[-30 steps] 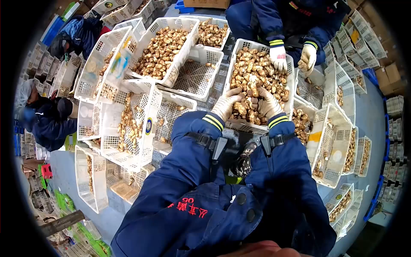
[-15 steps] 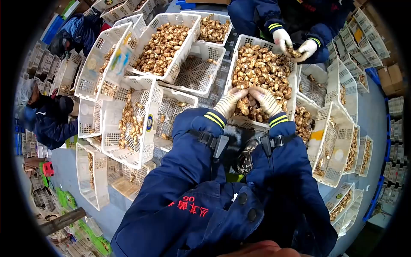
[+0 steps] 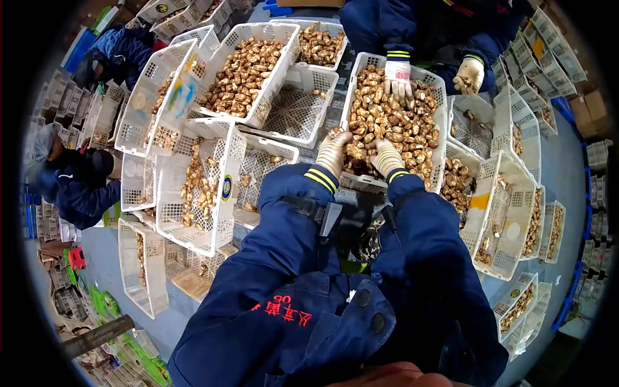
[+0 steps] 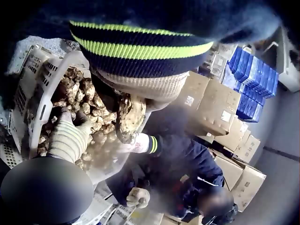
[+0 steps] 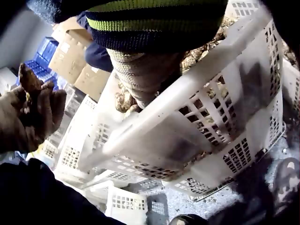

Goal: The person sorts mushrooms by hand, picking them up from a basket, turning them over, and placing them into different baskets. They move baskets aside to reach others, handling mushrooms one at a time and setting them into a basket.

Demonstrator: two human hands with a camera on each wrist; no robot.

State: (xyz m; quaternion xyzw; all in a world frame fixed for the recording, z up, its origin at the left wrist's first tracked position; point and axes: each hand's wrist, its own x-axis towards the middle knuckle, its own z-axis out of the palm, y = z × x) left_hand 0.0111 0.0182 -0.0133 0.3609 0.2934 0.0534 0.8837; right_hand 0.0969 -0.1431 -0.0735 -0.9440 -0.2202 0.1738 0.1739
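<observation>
My gloved left hand [image 3: 333, 149] holds a brown-and-white mushroom [image 3: 336, 131] at the left rim of the white crate [image 3: 346, 106]. The left wrist view shows the mushroom [image 4: 132, 113] large and pale below the glove; in the right wrist view its brown end [image 5: 29, 78] sticks up from the curled fingers [image 5: 56, 105]. Inside the crate's near end, my gloved right hand [image 3: 387, 159] reaches down among heaped mushrooms [image 3: 393, 122]. Its fingertips are sunk in the heap, and I cannot tell whether they grip one. The crate wall hides them in the right wrist view.
Across the crate, another person's gloved hand [image 3: 398, 80] touches the heap; their other hand [image 3: 469, 75] is beyond the right rim. A full crate [image 3: 293, 48] and a nearly bare one [image 3: 316, 122] stand left. More crates [image 3: 503, 213] are stacked right.
My hands met over a mushroom half a second ago; now the left has shifted left with a mushroom, and the right has lowered into the heap. The other person's hand has returned to the crate.
</observation>
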